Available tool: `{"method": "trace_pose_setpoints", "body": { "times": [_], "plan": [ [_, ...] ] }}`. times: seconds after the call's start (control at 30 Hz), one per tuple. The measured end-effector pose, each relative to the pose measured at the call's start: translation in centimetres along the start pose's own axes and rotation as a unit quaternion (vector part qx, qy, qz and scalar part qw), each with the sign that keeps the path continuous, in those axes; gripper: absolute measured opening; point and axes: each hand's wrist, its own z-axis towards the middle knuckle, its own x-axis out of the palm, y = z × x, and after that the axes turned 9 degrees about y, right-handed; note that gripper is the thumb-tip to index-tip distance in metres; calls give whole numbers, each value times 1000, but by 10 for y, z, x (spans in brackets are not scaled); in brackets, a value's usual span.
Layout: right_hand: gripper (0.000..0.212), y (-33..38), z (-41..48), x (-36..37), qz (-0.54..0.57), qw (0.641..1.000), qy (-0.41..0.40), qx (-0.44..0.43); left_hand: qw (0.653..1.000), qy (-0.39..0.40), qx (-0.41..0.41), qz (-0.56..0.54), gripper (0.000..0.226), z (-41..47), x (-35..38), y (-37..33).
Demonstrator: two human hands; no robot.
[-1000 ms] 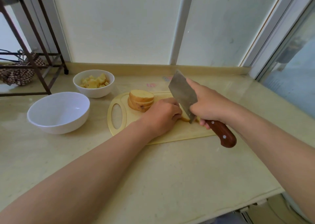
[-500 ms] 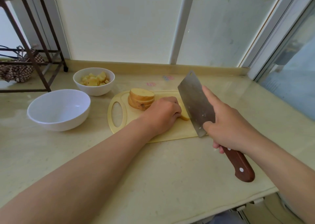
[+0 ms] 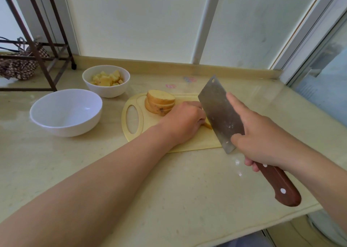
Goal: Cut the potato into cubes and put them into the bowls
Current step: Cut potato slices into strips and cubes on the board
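A stack of potato slices [image 3: 160,101] lies at the back left of the pale yellow cutting board [image 3: 189,145]. My left hand [image 3: 185,121] has its fingers curled over potato pieces [image 3: 208,125] in the board's middle; most of them are hidden under it. My right hand [image 3: 262,139] grips the cleaver [image 3: 219,113] by its brown wooden handle, forefinger laid along the blade. The blade stands tilted just right of the left hand, its heel over the board's front right edge. A small white bowl [image 3: 120,90] holds several potato cubes [image 3: 107,78]. The large white bowl [image 3: 65,112] holds nothing.
A dark metal rack [image 3: 40,58] stands at the back left of the counter with a patterned cloth bag [image 3: 17,66] under it. A window wall runs along the back, a glass door at the right. The counter's front edge lies near my right forearm.
The cleaver was drawn back toward me and to the right, out of the potato pieces, and now stands slightly nearer the left hand again. My left hand has stayed over the pieces.
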Motion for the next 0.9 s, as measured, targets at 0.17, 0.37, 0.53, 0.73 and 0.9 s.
{"method": "trace_pose_setpoints", "body": {
  "times": [0.17, 0.37, 0.53, 0.73, 0.9],
  "plan": [
    [95, 24, 49, -15, 4, 999, 34, 3, 1000, -12, 12, 3, 14, 1, -1, 0],
    [100, 27, 59, -6, 0, 1000, 14, -6, 1000, -11, 12, 7, 14, 0, -1, 2],
    [99, 9, 38, -9, 38, 999, 24, -4, 999, -32, 27, 2, 15, 1, -1, -2],
    [96, -10, 25, -9, 120, 993, -8, -17, 998, -41, 36, 13, 11, 0, 1, 1],
    [83, -36, 26, -17, 314, 948, -40, -27, 999, -35, 18, -5, 7, 1, 2, 3]
  ]
}}
